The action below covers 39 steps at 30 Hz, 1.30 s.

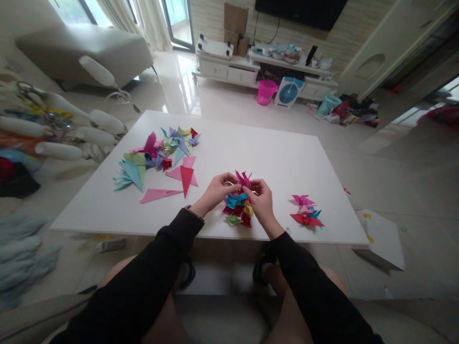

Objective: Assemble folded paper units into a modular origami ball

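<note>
Between my two hands, above the front middle of the table, is a magenta folded-paper piece point(244, 178) with pointed tips standing up. My left hand point(219, 190) pinches its left side with thumb and fingers. On the other side my right hand point(262, 199) pinches it too, thumb close to the left thumb. Right under them lies a small pile of folded-paper pieces point(234, 220) in blue, red, yellow and green, partly hidden by the hands. To the right sits a smaller group of folded-paper pieces point(307, 218) in pink, red and blue.
A larger heap of origami pieces point(154, 149) covers the left of the white table point(265, 143). Flat pink and red paper triangles point(186, 179) lie beside it. White lamp arms point(103, 122) reach toward the table's left edge. A white box point(382, 239) stands off the right corner.
</note>
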Tool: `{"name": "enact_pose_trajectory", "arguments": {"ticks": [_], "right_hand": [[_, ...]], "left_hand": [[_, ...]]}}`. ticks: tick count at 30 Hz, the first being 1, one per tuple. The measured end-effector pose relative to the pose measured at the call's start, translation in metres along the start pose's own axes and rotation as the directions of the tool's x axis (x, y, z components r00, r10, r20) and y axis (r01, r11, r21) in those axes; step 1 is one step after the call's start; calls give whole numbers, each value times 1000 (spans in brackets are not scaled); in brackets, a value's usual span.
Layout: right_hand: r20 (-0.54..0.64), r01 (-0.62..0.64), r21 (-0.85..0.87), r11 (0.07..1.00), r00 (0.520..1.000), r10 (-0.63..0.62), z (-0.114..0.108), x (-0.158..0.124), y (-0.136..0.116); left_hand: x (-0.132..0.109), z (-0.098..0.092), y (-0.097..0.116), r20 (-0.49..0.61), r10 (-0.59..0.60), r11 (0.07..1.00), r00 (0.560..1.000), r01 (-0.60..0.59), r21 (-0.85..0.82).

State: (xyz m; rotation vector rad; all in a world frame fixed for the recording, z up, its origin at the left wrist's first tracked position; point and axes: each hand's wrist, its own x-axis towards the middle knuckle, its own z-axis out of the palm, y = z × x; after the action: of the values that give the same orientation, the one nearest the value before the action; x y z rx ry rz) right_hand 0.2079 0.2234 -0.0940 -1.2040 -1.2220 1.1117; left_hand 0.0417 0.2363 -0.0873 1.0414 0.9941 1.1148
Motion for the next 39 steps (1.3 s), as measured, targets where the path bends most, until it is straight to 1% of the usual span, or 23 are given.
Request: {"name": "enact_pose_trajectory", "arguments": {"ticks": [3,6,8,10,12,13,15,17,19,20,23,25,28,29,31,34,36,37,39], "right_hand": [[32,80,-64,995,996,-78,0,-5,-1],[64,133,-137,982,990,-125,1,-9,-1],[96,173,-185,967,983,-158,1,-10,-3],[100,218,-238,946,975,-200,-2,-9,-5],[47,233,-299,925,972,-230,-7,-4,-7],[15,223,-325,919,973,-231,-10,-1,-7],[-21,184,-367,912,978,-206,-17,6,-5],[-11,144,-401,905,987,-162,-22,11,0],[9,121,-427,896,991,-130,-25,13,4],[17,120,-438,891,992,-125,-25,13,5],[42,145,-463,874,989,-141,-24,10,5],[59,164,-469,868,986,-154,-23,8,3],[65,172,-468,867,985,-160,-22,6,1],[64,171,-467,868,985,-160,-22,6,1],[58,169,-466,869,985,-160,-23,6,1],[40,171,-462,871,984,-172,-25,7,0],[18,171,-448,877,983,-183,-25,7,0],[5,169,-434,885,983,-185,-25,8,-1],[-21,154,-389,908,984,-175,-25,8,-1]], "left_hand": [[-2,1,-2,14,1,1000,1000,0,-13],[-3,4,-3,20,-10,999,1000,11,-48],[-2,4,-4,29,-11,999,1000,12,-38],[1,0,-3,-12,13,999,1000,-13,33],[5,-8,-2,-103,62,987,993,-46,153],[6,-12,-2,-143,83,973,986,-49,225],[9,-20,-2,-190,90,931,978,-15,365],[10,-25,-6,-186,54,877,981,42,479],[11,-24,-11,-140,-1,840,990,77,536],[11,-22,-15,-106,-25,837,994,78,541],[12,-14,-25,-24,-48,853,999,53,520],[12,-8,-30,-16,-48,862,999,49,504],[13,-3,-32,-31,-90,884,995,94,457],[12,-2,-32,-41,-101,891,994,109,441],[12,-1,-28,-95,-97,895,991,129,426],[13,-5,-21,-211,-9,916,977,93,390],[13,-9,-15,-277,44,963,960,33,268],[14,-11,-13,-300,38,987,953,11,162],[14,-13,-10,-301,-46,994,953,14,-108]]}}
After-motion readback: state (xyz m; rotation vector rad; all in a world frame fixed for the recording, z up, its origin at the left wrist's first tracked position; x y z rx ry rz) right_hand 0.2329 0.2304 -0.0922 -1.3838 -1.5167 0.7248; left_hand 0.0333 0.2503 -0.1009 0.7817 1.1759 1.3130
